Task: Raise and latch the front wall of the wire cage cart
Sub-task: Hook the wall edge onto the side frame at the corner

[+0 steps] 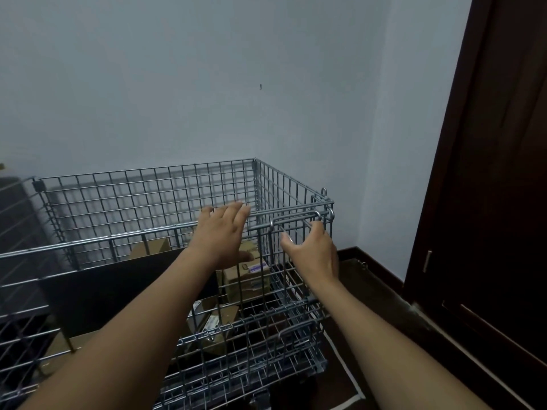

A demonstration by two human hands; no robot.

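Observation:
The silver wire cage cart [148, 190] stands against a pale wall. Its front wall [97, 241] is up, its top rail running from the left edge to the right corner. My left hand [225, 232] lies flat over that top rail with fingers spread, holding nothing. My right hand [313, 253] is at the right end, thumb and fingers curled around the bent wire latch handle [293, 221] near the corner loops [327, 202].
Inside the cage lie several cardboard boxes [245, 276] and a dark panel [118, 288]. A dark wooden door [488, 202] stands at the right, with dark floor and skirting below. Another wire cage [14, 232] stands at the left.

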